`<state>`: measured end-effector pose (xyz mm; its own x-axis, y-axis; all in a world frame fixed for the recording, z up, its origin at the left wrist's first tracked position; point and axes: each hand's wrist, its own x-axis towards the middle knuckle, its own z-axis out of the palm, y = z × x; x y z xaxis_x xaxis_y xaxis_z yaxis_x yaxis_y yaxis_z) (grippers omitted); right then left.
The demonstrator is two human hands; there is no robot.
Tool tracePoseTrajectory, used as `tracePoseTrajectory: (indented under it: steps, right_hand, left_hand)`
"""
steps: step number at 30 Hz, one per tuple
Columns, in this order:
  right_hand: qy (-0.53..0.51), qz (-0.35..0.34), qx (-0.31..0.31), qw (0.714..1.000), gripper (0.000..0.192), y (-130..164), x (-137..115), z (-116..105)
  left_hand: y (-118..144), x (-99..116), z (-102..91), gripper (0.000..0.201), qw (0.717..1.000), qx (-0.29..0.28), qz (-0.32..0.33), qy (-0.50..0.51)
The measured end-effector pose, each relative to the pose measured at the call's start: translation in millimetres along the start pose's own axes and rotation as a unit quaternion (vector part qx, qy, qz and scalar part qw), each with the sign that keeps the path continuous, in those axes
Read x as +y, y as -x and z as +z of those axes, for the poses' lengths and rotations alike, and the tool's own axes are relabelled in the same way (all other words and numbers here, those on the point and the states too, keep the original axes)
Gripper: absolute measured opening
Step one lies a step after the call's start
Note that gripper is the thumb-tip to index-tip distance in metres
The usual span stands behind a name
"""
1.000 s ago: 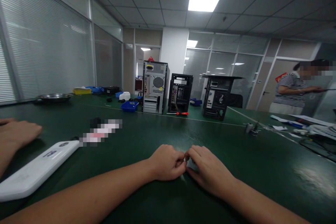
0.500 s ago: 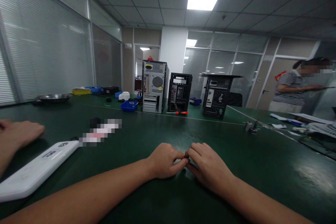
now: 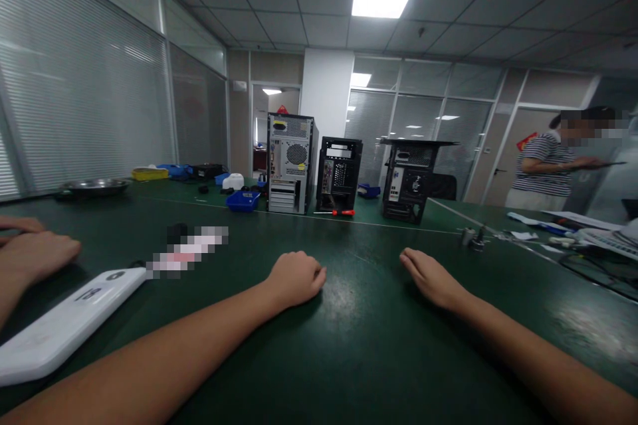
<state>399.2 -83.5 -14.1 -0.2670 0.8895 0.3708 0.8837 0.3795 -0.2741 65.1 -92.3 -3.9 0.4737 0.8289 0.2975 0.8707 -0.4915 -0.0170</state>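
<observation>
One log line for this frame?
left hand: fist on green table | right hand: flat, holds nothing | hands apart | white device: far left

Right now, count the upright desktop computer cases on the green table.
3, in a row at the far side: a grey metal tower case on the left, a small black case in the middle, a black case on the right. None appears hidden.

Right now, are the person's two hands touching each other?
Apart. The head view shows the left hand and the right hand resting on the green table, with bare tabletop between them.
</observation>
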Motion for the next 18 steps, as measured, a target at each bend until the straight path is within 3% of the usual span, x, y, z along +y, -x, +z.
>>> tracePoseTrajectory:
  steps: [3,8,14,18]
  right_hand:
    - [-0.027,0.052,0.022,0.998,0.037,-2,45,-3]
    - [-0.061,0.115,0.041,0.991,0.04,-2,85,-6]
    - [-0.055,0.156,0.059,0.984,0.048,-5,90,-7]
    - [-0.043,0.181,0.119,0.975,0.049,-6,79,-26]
  left_hand:
    - [-3,-5,3.5,0.051,0.998,-0.029,-0.061,-0.017]
    - [-4,-4,5.3,0.052,0.997,-0.047,-0.062,-0.02]
    - [-4,-5,4.2,0.051,0.997,-0.058,-0.054,-0.012]
    - [-3,-5,4.0,0.051,0.997,-0.055,-0.053,-0.011]
